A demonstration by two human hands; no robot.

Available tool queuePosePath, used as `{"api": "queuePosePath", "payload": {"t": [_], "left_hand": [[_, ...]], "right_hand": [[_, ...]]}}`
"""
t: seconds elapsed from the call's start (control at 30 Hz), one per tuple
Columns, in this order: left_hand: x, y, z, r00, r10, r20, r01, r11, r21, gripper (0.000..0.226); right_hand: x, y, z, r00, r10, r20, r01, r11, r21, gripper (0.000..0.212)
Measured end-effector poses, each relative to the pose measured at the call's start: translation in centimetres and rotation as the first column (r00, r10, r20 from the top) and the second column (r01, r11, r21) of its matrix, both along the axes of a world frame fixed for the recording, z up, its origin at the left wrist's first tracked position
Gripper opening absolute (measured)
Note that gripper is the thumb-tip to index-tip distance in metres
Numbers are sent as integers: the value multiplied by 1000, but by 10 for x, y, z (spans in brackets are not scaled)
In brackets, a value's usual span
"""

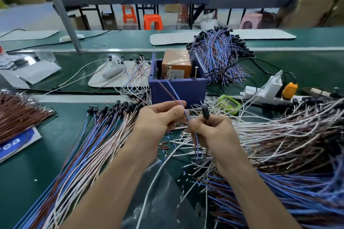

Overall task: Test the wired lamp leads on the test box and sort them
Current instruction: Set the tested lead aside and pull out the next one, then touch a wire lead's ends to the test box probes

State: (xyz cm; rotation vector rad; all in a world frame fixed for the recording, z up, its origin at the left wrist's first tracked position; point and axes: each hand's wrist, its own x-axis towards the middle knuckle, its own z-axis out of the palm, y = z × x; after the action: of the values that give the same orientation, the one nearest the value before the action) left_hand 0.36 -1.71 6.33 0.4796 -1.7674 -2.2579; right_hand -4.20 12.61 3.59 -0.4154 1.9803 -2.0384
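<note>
**A:** Two hands are in view. What does each one hold?

**B:** The left hand (160, 115) pinches the brown and blue wires of one lamp lead (185, 114) between thumb and fingertips. The right hand (210, 133) is curled round that lead's black lamp holder (205, 112), which sticks up above the fist.

**A:** Where do the wires run?

**B:** They run away from the left hand to the near rim of the blue test box (178, 90), just beyond the hands. I cannot tell whether the bare tips touch anything.

**A:** What is inside the box?

**B:** An orange block (176, 65) and two upright metal pins (196, 72).

**A:** And around it?

**B:** A fan of blue, brown and white leads (89, 145) lies on the green counter (28, 169) to the left. A tangled heap (279, 135) lies to the right, and another bundle (217, 52) is at the far right of the box. A green meter (229, 105) sits near the box's right corner.
</note>
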Motion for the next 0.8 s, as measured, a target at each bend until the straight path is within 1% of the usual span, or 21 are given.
{"api": "queuePosePath", "payload": {"t": [0.07,0.1,0.17,0.27,0.3,0.37,0.47,0.67,0.8], "left_hand": [[-6,8,0,1000,17,-3,-17,1000,5,13],[-9,12,-1,999,40,3,-40,999,17,13],[-14,17,-3,992,128,7,-128,990,58,12],[-20,17,-10,951,309,-5,-307,948,89,16],[-21,15,-13,936,352,-9,-350,934,71,18],[-24,12,-18,915,402,-9,-402,915,-7,22],[-27,8,-23,909,417,-10,-416,906,-82,24],[-29,4,-29,920,389,-50,-392,909,-145,24],[-31,5,-31,932,362,-20,-360,918,-164,20]], "right_hand": [[1,-3,-1,999,-51,11,52,998,-36,13],[2,-4,-2,997,-71,15,71,996,-47,12],[1,-6,-5,991,-129,23,130,989,-63,11],[-6,-7,-9,954,-299,16,299,950,-87,24],[-8,-7,-10,939,-343,23,344,934,-99,27],[-12,-8,-12,923,-381,47,384,917,-111,32],[-16,-11,-13,922,-385,49,388,916,-100,34],[-20,-12,-17,930,-364,52,367,929,-55,34],[-22,-13,-18,929,-365,65,367,930,-26,33]]}}
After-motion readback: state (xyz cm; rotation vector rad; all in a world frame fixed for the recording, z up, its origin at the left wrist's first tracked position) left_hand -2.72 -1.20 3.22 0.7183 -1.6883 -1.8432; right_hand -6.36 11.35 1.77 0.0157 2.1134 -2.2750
